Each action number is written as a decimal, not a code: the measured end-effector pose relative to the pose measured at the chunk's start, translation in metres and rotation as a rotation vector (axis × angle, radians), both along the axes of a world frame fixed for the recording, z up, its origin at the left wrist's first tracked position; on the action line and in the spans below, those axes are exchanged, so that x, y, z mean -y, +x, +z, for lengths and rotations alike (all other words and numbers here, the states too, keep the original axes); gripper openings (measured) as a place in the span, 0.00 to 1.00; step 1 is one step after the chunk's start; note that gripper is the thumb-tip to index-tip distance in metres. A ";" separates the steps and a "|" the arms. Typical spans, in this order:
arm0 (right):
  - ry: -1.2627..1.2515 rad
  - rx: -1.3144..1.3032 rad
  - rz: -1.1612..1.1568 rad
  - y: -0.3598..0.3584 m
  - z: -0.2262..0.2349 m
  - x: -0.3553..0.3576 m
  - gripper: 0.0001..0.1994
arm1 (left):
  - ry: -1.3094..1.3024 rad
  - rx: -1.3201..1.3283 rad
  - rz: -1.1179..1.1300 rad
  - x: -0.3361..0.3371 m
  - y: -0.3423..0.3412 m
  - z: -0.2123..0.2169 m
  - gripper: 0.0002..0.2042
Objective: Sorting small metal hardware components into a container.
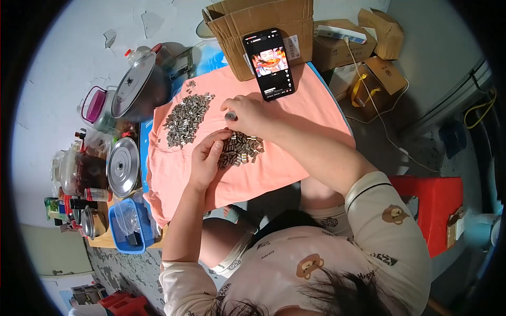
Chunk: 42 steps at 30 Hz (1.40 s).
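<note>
On the pink cloth (284,152) lie two piles of small shiny metal pieces, a larger pile (185,122) at the left and a nearer pile (242,150) beside my hands. My right hand (249,115) is closed round a short dark tool with a round end (230,116), its shape mostly hidden by the fingers. Just below it, my left hand (209,154) rests at the edge of the nearer pile with thumb and fingers pinched. Whatever sits in that pinch is too small to make out.
A phone (270,64) leans on a cardboard box (258,21) at the back of the table. Lidded pots (138,87), a loose metal lid (123,167) and a blue basket (128,243) stand along the left. To the right are more boxes (342,47), a white cable and a red stool (437,195).
</note>
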State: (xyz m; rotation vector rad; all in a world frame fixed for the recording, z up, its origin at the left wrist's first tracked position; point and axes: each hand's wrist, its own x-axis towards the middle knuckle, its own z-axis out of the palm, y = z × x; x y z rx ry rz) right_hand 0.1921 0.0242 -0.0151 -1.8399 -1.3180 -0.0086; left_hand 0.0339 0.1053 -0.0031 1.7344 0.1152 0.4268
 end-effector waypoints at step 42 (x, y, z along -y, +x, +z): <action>0.423 -0.290 0.349 -0.033 0.038 0.020 0.19 | -0.870 -0.112 -0.021 -0.014 0.005 0.023 0.17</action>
